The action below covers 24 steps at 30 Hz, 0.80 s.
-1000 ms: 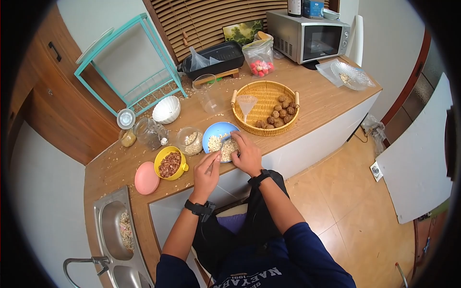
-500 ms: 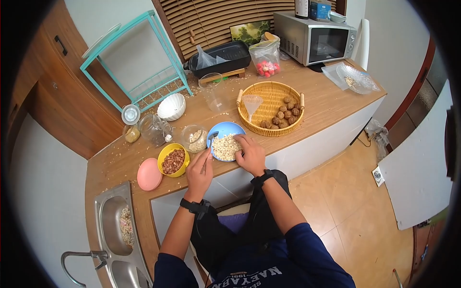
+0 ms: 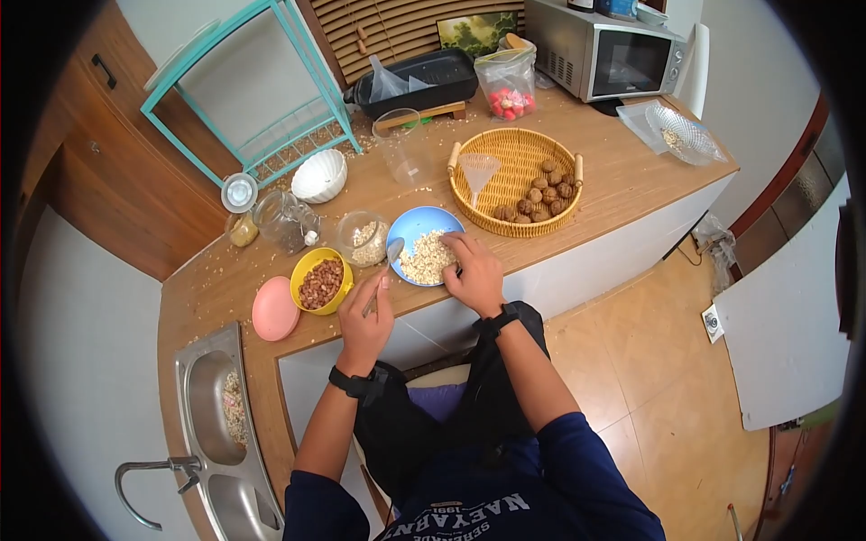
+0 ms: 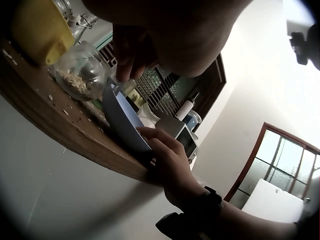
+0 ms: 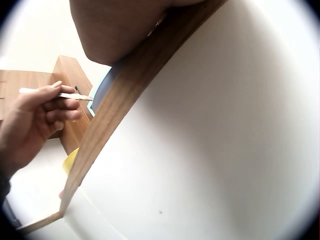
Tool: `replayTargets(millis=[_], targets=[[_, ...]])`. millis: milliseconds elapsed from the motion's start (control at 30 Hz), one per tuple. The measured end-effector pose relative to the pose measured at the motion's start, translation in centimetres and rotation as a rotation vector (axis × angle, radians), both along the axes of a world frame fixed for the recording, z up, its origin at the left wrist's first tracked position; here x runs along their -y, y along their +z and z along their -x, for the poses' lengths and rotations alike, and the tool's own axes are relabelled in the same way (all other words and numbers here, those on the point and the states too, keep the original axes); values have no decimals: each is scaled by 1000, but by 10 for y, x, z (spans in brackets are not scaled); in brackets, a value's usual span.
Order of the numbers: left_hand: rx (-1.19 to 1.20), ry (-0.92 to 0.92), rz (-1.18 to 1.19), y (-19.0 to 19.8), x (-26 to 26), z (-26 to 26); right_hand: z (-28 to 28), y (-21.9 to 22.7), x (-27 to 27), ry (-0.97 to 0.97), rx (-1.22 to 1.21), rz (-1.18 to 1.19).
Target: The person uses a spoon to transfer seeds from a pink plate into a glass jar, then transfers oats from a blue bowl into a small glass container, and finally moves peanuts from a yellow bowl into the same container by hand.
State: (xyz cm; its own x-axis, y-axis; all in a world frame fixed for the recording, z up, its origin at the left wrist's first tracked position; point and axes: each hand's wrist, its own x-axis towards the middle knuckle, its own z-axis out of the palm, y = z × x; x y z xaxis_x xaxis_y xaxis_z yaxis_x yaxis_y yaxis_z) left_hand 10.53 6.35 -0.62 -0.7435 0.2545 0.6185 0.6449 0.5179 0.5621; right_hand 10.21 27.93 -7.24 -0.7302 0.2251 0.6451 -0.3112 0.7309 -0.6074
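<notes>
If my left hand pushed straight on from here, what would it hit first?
The left hand would likely meet the near-left rim of the blue bowl, spoon first; the glass jar sits close beside, and depth is unclear.

L hand [image 3: 368, 311] is at the near L side of the blue bowl [image 3: 415, 219], thumb + fingers pinching a spoon [image 3: 395, 251]; other fingers curled, palm side turned twd R arm. R hand [image 3: 476, 270] is at the bowl's R rim, back of hand up, thumb + index apart, fingertips bent over the rim, the rest partly hidden. Both forearms slant up twd the bowl from the near side, elbows wider than wrists, R wrist a bit farther fwd.
</notes>
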Motion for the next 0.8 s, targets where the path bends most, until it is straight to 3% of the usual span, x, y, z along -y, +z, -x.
replayTargets(millis=[233, 400, 800], targets=[[247, 72, -72, 2, 5, -5, 3, 0, -3, 22, -54, 3], [553, 30, -350, -11, 7, 0, 4, 0, -1, 7, -51, 3], [913, -44, -805, -30, -33, -1, 6, -7, -1, 8, -48, -41]])
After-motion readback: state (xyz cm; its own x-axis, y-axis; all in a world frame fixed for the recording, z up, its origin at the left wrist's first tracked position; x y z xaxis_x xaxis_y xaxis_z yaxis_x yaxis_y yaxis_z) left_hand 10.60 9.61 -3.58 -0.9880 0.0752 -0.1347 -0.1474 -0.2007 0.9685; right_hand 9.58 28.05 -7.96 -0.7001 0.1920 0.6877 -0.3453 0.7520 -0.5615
